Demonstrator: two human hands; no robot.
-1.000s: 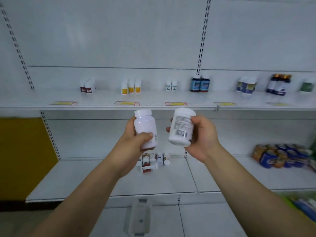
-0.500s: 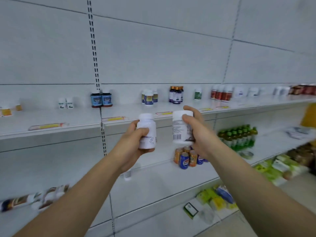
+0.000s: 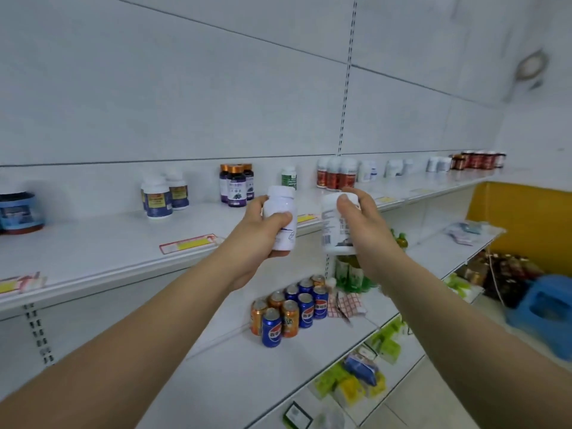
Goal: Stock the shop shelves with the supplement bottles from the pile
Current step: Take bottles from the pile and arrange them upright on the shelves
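Two white supplement bottles are held upright in the air just in front of the upper shelf (image 3: pixel 93 252): the left hand (image 3: pixel 258 236) grasps the plain white bottle (image 3: pixel 281 222) with fingers wrapped round its body, and the right hand (image 3: pixel 360 222) grasps the barcoded bottle (image 3: pixel 332 230), thumb over its cap. On that shelf behind them stand three dark purple bottles (image 3: pixel 236 185), one green-labelled bottle (image 3: pixel 289 177) and three red-labelled bottles (image 3: pixel 335 174), with two blue-and-yellow-labelled bottles (image 3: pixel 164 193) further left. Below the shelf, under the hands, a cluster of blue and orange soda cans (image 3: pixel 288 309) stands on the next shelf down, about nine as far as can be counted.
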